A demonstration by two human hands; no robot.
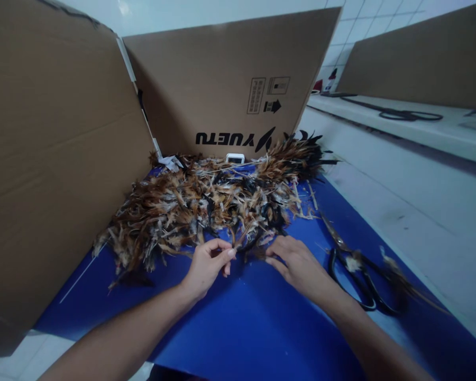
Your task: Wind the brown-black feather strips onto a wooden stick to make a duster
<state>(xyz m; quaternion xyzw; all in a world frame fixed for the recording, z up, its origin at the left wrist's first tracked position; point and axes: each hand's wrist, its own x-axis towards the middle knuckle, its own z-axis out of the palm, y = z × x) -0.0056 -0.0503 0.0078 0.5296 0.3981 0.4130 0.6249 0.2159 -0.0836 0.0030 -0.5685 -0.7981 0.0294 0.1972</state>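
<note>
A big heap of brown, black and white feathers point(206, 203) lies on a blue sheet point(238, 323). My left hand point(206, 264) is at the heap's near edge, thumb and fingers pinched on a dark feather point(244, 246). My right hand point(297, 262) rests just right of it, fingers curled down onto the same clump of feathers at the heap's edge.
Black-handled scissors point(357, 275) lie on the blue sheet to the right of my right hand, with loose feathers point(400, 278) beside them. Cardboard panels point(55, 148) stand at the left and behind the heap. A white ledge point(400, 127) with a black cable runs at the right.
</note>
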